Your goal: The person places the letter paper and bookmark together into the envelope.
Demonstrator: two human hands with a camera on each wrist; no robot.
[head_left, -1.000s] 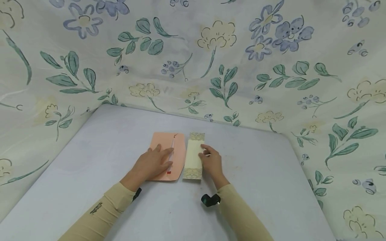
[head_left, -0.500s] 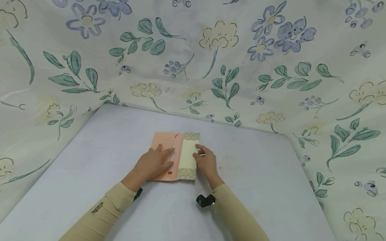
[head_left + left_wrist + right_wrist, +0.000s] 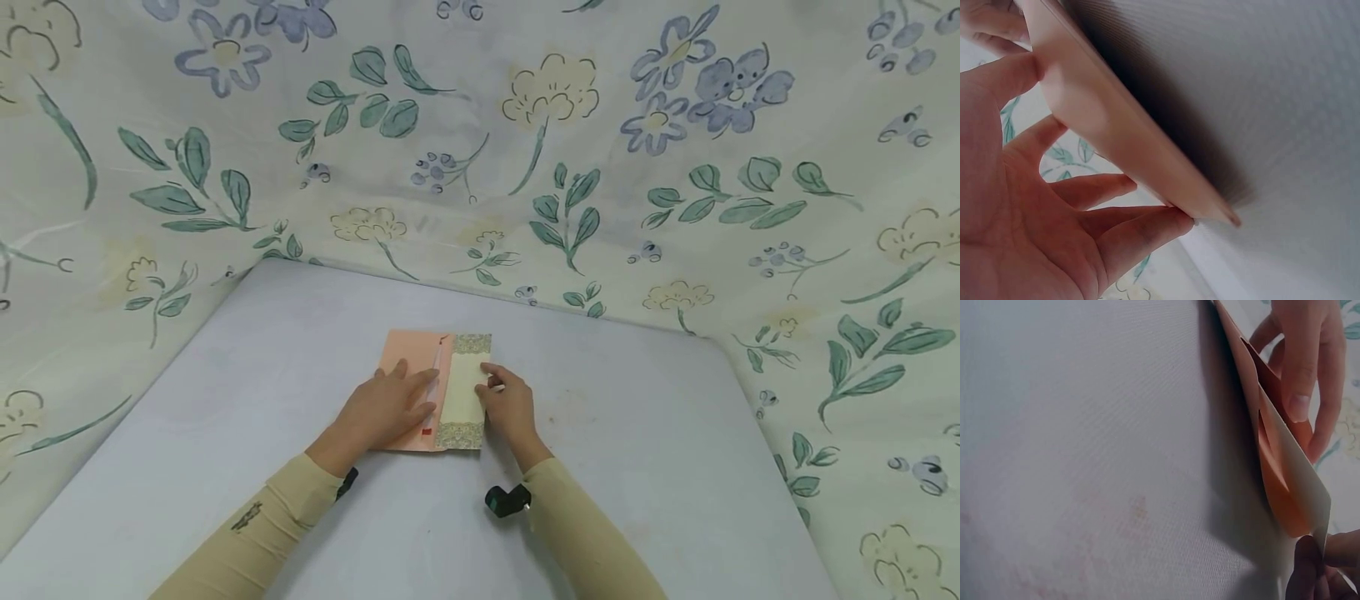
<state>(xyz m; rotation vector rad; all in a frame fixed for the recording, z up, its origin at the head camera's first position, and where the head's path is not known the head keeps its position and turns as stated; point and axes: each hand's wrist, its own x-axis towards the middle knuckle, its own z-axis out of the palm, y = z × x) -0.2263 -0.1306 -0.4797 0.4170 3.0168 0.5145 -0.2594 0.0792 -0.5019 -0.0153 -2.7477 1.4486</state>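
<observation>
A peach paper envelope lies on the table, a narrow white sliver with a red tip showing down its right part. My left hand rests on it with fingers spread, and the left wrist view has those fingertips touching its face. Between finger and thumb, my right hand pinches the right edge of a cream card with patterned bands at both ends. The card's left side overlaps the envelope's right side. In the right wrist view, the envelope's orange inside gapes beside the card; how deep the card sits is hidden.
The pale table spreads around both hands, with faint brownish marks to the right. A floral-printed cloth rises behind the table and at its sides. Dark wrist cameras hang by the sleeves.
The card, apart from the envelope a second ago, has moved left with my right hand until it overlaps the envelope's right side. My left hand has stayed on the envelope.
</observation>
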